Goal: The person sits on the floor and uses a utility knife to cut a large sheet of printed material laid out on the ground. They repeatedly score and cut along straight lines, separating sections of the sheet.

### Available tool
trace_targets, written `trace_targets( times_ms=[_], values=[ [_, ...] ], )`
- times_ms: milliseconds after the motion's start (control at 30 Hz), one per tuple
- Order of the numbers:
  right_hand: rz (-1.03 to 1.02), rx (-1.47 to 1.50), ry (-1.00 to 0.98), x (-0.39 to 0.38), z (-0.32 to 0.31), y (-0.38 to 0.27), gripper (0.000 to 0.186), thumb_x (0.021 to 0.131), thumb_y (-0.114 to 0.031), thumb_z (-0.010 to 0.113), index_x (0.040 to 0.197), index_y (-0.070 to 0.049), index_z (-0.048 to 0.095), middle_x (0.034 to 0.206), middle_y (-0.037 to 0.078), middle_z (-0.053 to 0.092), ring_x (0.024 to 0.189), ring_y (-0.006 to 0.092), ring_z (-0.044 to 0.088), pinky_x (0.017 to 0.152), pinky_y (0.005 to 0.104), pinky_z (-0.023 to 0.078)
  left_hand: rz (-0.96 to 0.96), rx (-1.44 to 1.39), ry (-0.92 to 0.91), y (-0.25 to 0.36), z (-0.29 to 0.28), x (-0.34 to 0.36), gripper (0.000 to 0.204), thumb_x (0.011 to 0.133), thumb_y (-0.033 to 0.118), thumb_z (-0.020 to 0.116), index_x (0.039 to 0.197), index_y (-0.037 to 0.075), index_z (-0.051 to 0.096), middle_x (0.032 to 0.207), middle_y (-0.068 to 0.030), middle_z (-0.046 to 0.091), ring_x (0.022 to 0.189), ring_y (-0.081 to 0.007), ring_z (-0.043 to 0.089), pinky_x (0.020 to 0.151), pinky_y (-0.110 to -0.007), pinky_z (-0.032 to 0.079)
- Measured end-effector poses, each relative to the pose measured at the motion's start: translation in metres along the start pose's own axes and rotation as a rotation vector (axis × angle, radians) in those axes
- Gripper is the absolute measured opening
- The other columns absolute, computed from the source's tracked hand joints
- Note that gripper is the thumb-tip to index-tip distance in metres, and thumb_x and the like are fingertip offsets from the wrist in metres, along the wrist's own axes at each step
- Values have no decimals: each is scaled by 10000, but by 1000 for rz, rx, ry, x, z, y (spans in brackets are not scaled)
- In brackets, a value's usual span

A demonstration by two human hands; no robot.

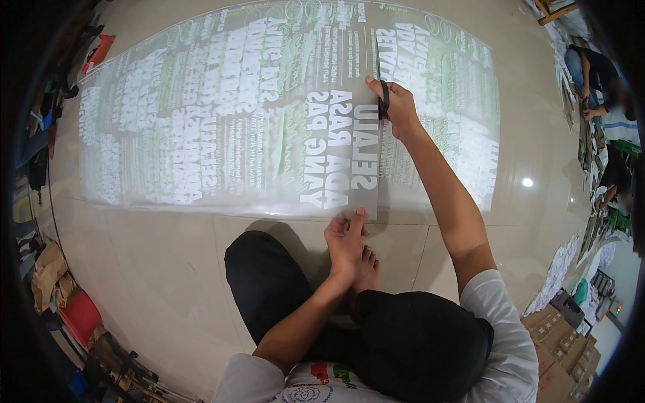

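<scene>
A wide translucent plastic sheet point(201, 148) printed with white and pale green lettering lies across the tiled floor in front of me. My right hand point(396, 107) grips black scissors point(383, 97) toward its far part, where the blades point away from me along a straight edge running front to back through the sheet. My left hand point(345, 238) pinches the near edge of the sheet between thumb and fingers, just below the large white letters. My bare foot point(366, 269) rests on the tiles beside that hand, and my knees are bent in dark trousers.
At the right edge other people point(591, 80) sit among papers and green items. Cardboard boxes point(557, 336) are at the lower right. Along the left lie a red chair point(79, 310), brown paper point(50, 272) and assorted objects. A wooden piece point(551, 10) stands at the top right.
</scene>
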State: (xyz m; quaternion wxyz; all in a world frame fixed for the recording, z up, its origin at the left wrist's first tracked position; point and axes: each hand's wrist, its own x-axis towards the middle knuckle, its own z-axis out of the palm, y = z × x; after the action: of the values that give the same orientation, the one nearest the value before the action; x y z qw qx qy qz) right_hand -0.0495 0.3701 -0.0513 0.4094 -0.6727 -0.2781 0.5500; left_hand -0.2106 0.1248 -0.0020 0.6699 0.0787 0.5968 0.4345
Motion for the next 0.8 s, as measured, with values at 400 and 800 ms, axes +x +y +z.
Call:
trace_targets(
  times_ms=[400, 800],
  values=[
    [6, -36, -11, 35, 1, -29, 593, 781, -479, 896, 990, 15, 644, 740, 43, 627, 595, 121, 577, 541, 261, 439, 39, -28, 28, -6, 2, -3, 186, 1000, 153, 699, 843, 67, 646, 779, 12, 625, 712, -57, 517, 674, -232, 413],
    [-11, 5, -48, 72, 6, -56, 505, 787, -433, 902, 910, -11, 653, 712, 12, 600, 579, 101, 584, 523, 240, 460, 71, -16, 30, -13, 2, -5, 264, 1028, 146, 660, 785, 71, 588, 707, 8, 572, 659, -58, 485, 633, -241, 397]
  ],
)
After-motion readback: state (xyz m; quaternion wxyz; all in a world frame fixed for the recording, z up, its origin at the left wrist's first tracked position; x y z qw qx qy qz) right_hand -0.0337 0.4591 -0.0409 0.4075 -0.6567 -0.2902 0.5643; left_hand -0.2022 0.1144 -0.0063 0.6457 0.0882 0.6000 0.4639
